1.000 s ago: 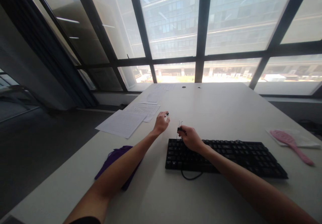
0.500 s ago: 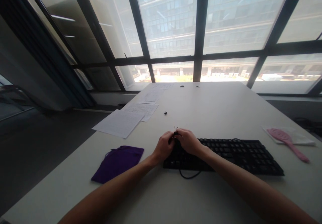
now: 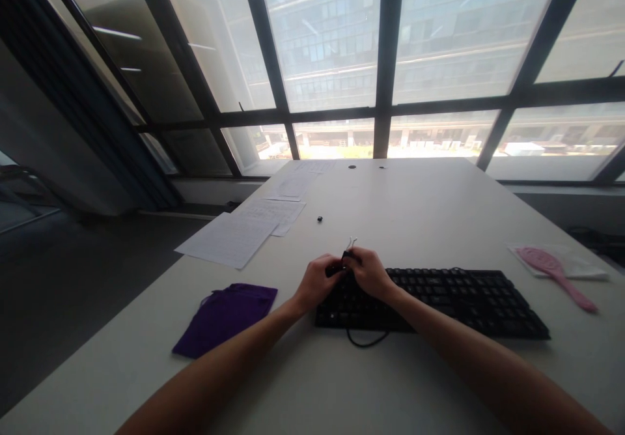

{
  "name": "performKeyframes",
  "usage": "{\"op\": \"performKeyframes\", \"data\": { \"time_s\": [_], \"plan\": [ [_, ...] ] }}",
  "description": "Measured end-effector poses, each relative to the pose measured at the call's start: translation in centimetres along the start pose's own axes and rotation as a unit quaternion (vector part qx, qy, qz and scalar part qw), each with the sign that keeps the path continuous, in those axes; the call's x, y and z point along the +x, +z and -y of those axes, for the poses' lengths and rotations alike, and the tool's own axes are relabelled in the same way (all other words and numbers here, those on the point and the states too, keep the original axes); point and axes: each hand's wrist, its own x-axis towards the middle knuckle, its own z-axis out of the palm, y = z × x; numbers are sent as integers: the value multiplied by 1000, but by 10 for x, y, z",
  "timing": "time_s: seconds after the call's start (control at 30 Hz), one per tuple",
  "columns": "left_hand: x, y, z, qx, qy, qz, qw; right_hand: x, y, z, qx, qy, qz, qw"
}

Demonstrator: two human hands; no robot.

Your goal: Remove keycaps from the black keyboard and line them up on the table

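Both hands meet over the left end of a black keyboard point(image 3: 463, 301). My right hand point(image 3: 368, 272) is closed on a small black object point(image 3: 346, 256) with two thin, light prongs or wires sticking up from it. My left hand point(image 3: 317, 282) is closed too, its fingertips against the same object's near side; whether it grips a separate part is too small to tell. A short loop of black cable point(image 3: 367, 345) shows at the keyboard's near edge.
A purple cloth pouch point(image 3: 227, 318) lies left of my forearm. Paper sheets point(image 3: 229, 236) run along the table's left edge. A small black piece point(image 3: 319, 219) sits beyond my hands. At the right, a pink hairbrush point(image 3: 556, 272) rests partly on a clear bag point(image 3: 588, 269).
The small black object and its prongs have moved slightly right and tilted with my right hand. My left fingers now reach further to the right. The view has shifted slightly.
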Motion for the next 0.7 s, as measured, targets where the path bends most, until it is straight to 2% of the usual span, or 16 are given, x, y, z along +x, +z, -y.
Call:
{"op": "performKeyframes", "data": {
  "time_s": [0.17, 0.47, 0.7],
  "plan": [
    [-1, 0, 0, 1, -1, -9, 1000, 3, -2, 2, 68, 32, -40, 996],
    [-3, -2, 1, -6, 15, -27, 1000, -2, 1, 7, 15, -6, -42, 999],
    [-3, 1, 0, -1, 33, -61, 998, 0, 2, 9, 34, 11, -50, 998]
  ]
}}
